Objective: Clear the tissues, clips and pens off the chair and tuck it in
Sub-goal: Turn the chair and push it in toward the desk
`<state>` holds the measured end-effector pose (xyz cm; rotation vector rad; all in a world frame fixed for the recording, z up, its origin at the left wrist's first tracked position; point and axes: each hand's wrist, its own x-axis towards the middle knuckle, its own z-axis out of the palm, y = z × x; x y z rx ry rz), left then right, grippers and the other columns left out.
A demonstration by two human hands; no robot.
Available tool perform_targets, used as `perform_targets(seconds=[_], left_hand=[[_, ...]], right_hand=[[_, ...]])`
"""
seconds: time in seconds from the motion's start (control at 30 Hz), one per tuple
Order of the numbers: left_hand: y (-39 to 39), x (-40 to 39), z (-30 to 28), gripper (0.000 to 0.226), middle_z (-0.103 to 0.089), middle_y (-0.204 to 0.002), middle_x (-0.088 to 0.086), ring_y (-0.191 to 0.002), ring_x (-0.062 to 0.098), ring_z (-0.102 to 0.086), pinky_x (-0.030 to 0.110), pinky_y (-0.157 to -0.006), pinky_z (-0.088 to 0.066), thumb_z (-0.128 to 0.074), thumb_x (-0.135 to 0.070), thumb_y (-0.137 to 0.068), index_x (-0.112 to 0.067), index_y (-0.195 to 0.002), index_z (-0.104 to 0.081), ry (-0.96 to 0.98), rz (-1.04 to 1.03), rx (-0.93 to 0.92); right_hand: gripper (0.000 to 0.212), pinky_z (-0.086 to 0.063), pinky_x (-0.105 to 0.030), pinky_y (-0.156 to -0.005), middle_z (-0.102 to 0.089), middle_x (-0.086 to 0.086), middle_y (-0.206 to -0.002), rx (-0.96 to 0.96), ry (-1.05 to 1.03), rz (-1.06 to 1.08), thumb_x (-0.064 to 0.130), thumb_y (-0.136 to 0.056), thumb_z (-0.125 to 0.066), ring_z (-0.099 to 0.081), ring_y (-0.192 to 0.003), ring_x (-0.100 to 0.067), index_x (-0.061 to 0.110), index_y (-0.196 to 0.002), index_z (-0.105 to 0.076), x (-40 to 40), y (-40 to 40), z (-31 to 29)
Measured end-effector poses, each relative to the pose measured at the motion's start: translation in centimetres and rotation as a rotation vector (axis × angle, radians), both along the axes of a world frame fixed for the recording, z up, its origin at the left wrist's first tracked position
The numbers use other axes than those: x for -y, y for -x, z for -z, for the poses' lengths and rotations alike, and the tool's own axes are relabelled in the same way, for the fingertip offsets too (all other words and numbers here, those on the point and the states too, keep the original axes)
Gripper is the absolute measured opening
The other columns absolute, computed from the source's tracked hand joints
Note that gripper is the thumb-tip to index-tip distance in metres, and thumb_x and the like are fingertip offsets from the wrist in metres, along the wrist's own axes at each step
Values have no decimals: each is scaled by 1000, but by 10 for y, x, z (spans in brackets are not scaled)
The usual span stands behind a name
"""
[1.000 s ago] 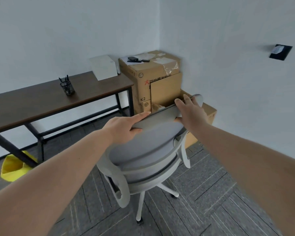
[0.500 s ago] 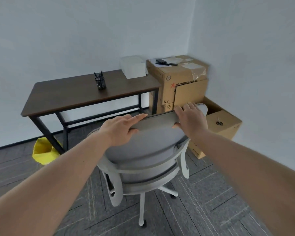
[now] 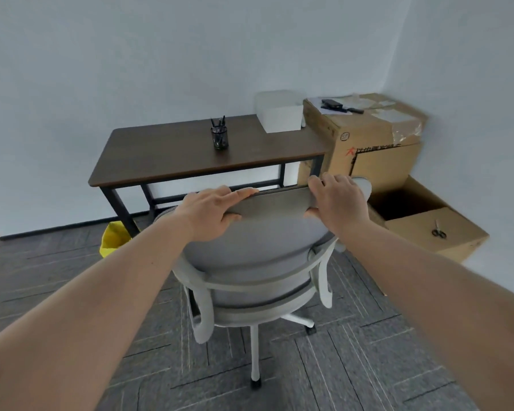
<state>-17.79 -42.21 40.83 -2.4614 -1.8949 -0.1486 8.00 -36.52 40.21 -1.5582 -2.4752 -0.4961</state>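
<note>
Fingers of both hands curl over the top edge of the chair point(image 3: 258, 256) backrest, thumbs under on the near side. Left hand point(image 3: 211, 215) grips the left part of the edge, fingers pressed together and lying along it; right hand point(image 3: 339, 206) clamps the right part, fingers slightly spread over the far side. Two-handed hold probably for steering the wheeled chair. Chair sits near, on the carpet, well apart from the desk point(image 3: 190, 155), backrest facing camera. Seat hidden behind the backrest, can't tell if anything remains on it. Pens stand in the pen holder point(image 3: 219, 137) on the desk; white box point(image 3: 279, 115) at its far right. Likely step: pushing chair under the desk. Gap between the desk legs looks wide enough.
</note>
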Motion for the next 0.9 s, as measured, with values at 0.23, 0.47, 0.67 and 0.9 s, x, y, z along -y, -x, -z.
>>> perform_targets(seconds=[0.23,0.47,0.67,0.9], left_hand=[[38,-37,3,56,-50,-120,-1,-114,25,-50,44,-93,-39,-38,-44,-97,-47,-146,-12,-3,-150,-27],[77,-75,-1,55,-49,-123,-2,-121,25,-44,43,-101,-32,-42,-41,-97,-46,-147,-17,33,-225,-15],[119,-111,-1,55,-49,-121,-3,-117,25,-46,44,-99,-33,-40,-42,-97,-48,-146,-15,36,-187,-13],[160,-148,1,54,-47,-126,-4,-118,24,-44,44,-100,-32,-37,-43,-98,-50,-145,-11,28,-155,-17]], right_hand=[[50,-46,-39,-94,-61,-12,-114,-21,30,-117,40,-85,-68,-56,-107,-31,12,-121,-46,-59,44,1],[55,-40,-39,-90,-56,-9,-112,-7,51,-172,50,-84,-63,-50,-105,-29,13,-120,-43,-108,85,1],[60,-42,-39,-87,-54,-8,-114,27,40,-153,57,-83,-61,-49,-106,-28,16,-121,-41,-139,119,1],[61,-42,-39,-87,-54,-9,-113,41,17,-107,57,-82,-61,-50,-105,-29,14,-120,-42,-169,161,2]])
